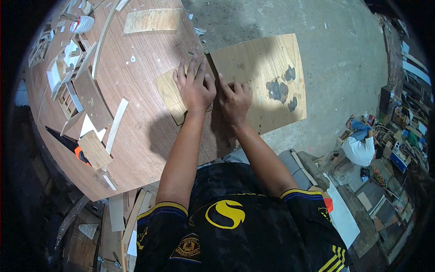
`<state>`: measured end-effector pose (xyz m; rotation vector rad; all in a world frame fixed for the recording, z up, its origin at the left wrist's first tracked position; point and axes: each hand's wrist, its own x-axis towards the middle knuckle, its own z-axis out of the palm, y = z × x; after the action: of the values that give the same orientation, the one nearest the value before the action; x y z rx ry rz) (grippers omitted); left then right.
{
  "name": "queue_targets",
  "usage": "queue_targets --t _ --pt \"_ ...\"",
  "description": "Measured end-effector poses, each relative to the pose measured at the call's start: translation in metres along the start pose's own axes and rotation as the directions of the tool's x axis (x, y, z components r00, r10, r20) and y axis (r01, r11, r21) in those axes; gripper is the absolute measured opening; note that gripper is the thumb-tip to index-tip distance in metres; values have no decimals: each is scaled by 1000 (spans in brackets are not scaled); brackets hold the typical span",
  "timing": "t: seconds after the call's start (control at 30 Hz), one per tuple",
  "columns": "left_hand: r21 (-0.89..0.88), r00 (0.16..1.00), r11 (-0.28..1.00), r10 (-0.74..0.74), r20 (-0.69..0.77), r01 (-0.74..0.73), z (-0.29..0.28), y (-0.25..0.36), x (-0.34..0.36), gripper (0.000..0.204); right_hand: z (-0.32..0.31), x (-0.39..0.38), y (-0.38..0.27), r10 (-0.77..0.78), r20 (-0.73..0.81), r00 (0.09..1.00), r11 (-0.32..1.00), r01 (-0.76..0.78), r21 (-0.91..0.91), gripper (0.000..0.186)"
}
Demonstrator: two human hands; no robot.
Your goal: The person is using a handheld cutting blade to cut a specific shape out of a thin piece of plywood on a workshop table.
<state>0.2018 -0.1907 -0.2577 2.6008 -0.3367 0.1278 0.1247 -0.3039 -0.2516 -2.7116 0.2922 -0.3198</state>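
My left hand (195,88) lies flat, fingers spread, on a small light-brown piece of plywood (170,98) at the right edge of the wooden tabletop (136,90). Beside it, my right hand (236,100) rests at the left edge of a larger plywood sheet (253,68). Its index finger is stretched along that edge and the other fingers are bent loosely over the surface; the thumb is hidden. Dark blotches mark the sheet's right part. A dark, narrow strip separates the two wood pieces. What supports the larger sheet underneath is hidden.
A curved plywood piece (152,21) lies at the table's far side. Wood strips and offcuts fill the left, with a handsaw (63,139) and a white plastic bag (82,24). A person in a white top (359,149) sits at the right, near cluttered scraps on the concrete floor (344,68).
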Motion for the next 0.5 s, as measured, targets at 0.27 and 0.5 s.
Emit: queue_targets --t 0.27,0.5 --pt "56 999 998 31 34 -33 -5 9 2 41 1 2 -1 22 -16 1000 999 -22 23 56" --pt "51 999 999 13 31 -15 -2 6 2 42 -13 -3 -6 2 -75 997 1000 -2 -1 59"
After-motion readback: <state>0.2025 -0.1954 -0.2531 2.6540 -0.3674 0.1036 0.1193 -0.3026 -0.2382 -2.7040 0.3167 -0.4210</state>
